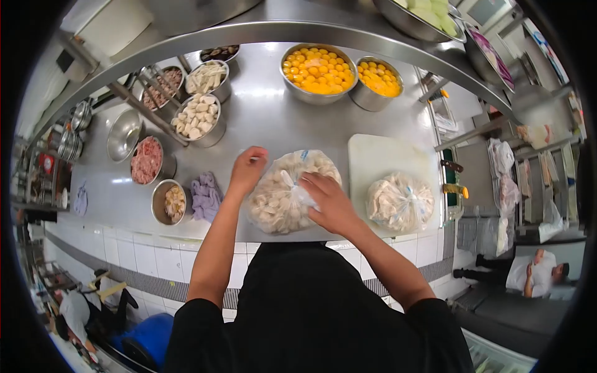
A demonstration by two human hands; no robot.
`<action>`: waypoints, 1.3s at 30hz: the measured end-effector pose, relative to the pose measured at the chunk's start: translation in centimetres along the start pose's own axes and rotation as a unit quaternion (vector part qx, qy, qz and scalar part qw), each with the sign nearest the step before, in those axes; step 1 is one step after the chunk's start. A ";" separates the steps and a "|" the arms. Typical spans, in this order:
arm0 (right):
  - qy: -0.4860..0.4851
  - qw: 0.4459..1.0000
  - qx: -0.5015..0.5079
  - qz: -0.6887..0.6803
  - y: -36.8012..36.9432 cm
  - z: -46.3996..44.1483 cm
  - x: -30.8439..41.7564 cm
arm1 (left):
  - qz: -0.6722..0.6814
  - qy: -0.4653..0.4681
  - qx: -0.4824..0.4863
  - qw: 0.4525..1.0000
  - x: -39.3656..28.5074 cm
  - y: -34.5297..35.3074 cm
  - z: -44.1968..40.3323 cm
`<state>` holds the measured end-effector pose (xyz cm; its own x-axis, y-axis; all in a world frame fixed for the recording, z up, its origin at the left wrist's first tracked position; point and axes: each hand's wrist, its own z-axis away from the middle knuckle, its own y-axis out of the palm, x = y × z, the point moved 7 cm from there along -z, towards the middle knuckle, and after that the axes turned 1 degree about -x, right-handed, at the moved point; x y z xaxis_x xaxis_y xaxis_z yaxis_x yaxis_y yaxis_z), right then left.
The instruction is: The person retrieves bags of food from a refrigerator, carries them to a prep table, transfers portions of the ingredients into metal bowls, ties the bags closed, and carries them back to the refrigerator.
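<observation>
A clear plastic bag (273,208) full of pale, chunky pieces sits in front of me at the counter's near edge. Its gathered white top twists up near the middle. My right hand (326,202) lies over the bag's right side, with loose plastic between thumb and fingers. Just off the bag's upper left, my left hand (249,169) is raised with its fingers curled in; whether something small is pinched there cannot be made out. To the right, a second tied bag (398,205) of similar pale pieces rests on a white cutting board (373,149).
Bowls of egg yolks (318,69) stand at the back. On the left are pots of pale chunks (196,117) and minced meat (147,160), plus a purple cloth (206,196). A metal shelf (298,31) crosses overhead. A knife (451,166) lies right of the board.
</observation>
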<state>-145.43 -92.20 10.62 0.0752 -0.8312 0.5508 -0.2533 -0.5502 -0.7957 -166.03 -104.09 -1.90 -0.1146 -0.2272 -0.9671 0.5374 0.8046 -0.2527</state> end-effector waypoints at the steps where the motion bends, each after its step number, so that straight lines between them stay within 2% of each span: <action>1: -0.021 0.998 0.011 0.057 3.0 -0.6 -0.6 | 0.035 -0.015 -0.004 0.999 1.1 -0.8 -0.5; 2: -0.034 0.992 0.021 0.121 6.3 -1.0 -2.0 | 0.074 -0.028 0.001 0.997 2.1 -0.9 -1.0; 4: -0.024 0.990 0.087 0.112 9.4 -2.0 -3.9 | 0.154 -0.088 -0.013 0.984 2.1 -1.2 -0.5; 6: -0.041 0.991 0.033 0.120 9.0 -2.4 -3.8 | 0.189 -0.130 -0.014 0.973 2.7 -1.6 0.1; 7: -0.019 0.991 0.026 0.132 8.3 -2.6 -4.1 | 0.213 -0.147 -0.037 0.965 3.2 -2.8 1.1; 10: 0.010 0.993 0.054 0.103 4.1 -2.0 -3.5 | 0.241 -0.165 -0.078 0.953 2.4 -3.7 1.2; 11: 0.032 0.996 0.034 0.081 2.6 -1.0 -3.4 | 0.238 -0.161 -0.067 0.955 2.1 -4.1 0.8; 12: 0.050 0.997 0.016 0.056 0.9 0.2 -3.1 | 0.259 -0.162 -0.101 0.947 2.0 -5.1 0.5; 13: 0.051 0.996 -0.062 0.037 -1.9 1.6 -2.6 | 0.283 -0.162 -0.138 0.935 2.0 -5.5 0.2; 14: 0.054 0.995 -0.069 0.040 -3.9 3.0 -2.5 | 0.282 -0.157 -0.132 0.937 1.6 -5.0 -0.2; 15: 0.084 0.984 -0.154 0.017 -6.8 4.9 -2.6 | 0.261 -0.152 -0.152 0.941 1.2 -4.6 -0.4; 16: 0.113 0.964 -0.239 -0.004 -9.7 7.3 -2.9 | 0.240 -0.145 -0.170 0.945 0.7 -3.9 -0.8; 17: 0.154 0.949 -0.273 -0.015 -11.9 10.1 -3.2 | 0.230 -0.127 -0.151 0.953 0.5 -1.8 -1.1; 19: 0.209 0.907 -0.364 -0.045 -15.5 16.4 -3.8 | 0.142 -0.054 -0.061 0.986 -4.6 5.8 0.1; 20: 0.220 0.879 -0.419 -0.061 -17.0 19.8 -3.9 | 0.085 -0.011 0.014 0.996 -8.0 10.9 1.6; 21: 0.224 0.873 -0.429 -0.055 -18.3 22.7 -3.7 | 0.029 0.032 0.089 0.995 -11.1 16.2 3.4; 23: 0.376 0.789 -0.469 -0.127 -20.1 30.3 -5.1 | -0.089 0.120 0.189 0.970 -15.1 26.6 8.0; 24: 0.381 0.779 -0.484 -0.117 -21.0 33.3 -5.3 | -0.085 0.131 0.207 0.966 -15.9 30.3 9.6; 25: 0.415 0.745 -0.507 -0.124 -21.5 36.8 -6.1 | -0.192 0.265 0.198 0.924 -17.7 34.2 11.6; 26: 0.447 0.709 -0.529 -0.132 -22.0 40.3 -6.7 | -0.287 0.396 0.178 0.854 -19.4 37.9 13.8; 27: 0.450 0.696 -0.546 -0.123 -22.6 43.2 -6.8 | -0.350 0.369 0.235 0.828 -19.0 40.4 14.2; 29: 0.509 0.642 -0.565 -0.100 -23.8 48.9 -7.7 | -0.410 0.362 0.238 0.803 -16.4 43.1 11.8; 31: 0.520 0.596 -0.604 -0.094 -24.8 53.7 -8.8 | -0.391 0.281 0.278 0.831 -17.4 43.6 11.5; 33: 0.532 0.540 -0.645 -0.099 -25.8 57.8 -9.6 | -0.308 0.295 0.306 0.851 -14.2 42.8 8.2; 34: 0.534 0.530 -0.652 -0.097 -26.4 59.4 -10.1 | -0.332 0.230 0.344 0.848 -15.3 42.5 7.7; 35: 0.537 0.492 -0.676 -0.111 -26.6 61.3 -10.8 | -0.355 0.163 0.379 0.839 -16.4 41.9 7.4; 36: 0.537 0.455 -0.699 -0.124 -27.0 63.1 -11.6 | -0.319 0.152 0.298 0.887 -14.1 39.8 4.9; 37: 0.537 0.448 -0.705 -0.118 -27.8 64.5 -12.6 | -0.367 0.133 0.267 0.881 -14.4 38.3 3.2; 38: 0.522 0.438 -0.725 -0.104 -28.7 65.8 -13.4 | -0.302 0.128 0.204 0.922 -15.6 36.1 2.3; 39: 0.507 0.432 -0.740 -0.091 -29.9 67.2 -14.4 | -0.352 0.270 0.209 0.871 -22.6 36.3 5.3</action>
<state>-74.13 -69.18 9.55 -0.0476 0.0907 0.9947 -0.7284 0.6783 -0.0967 -139.54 -72.68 10.94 -0.8549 -0.2007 -0.4783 0.4195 0.2748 -0.8651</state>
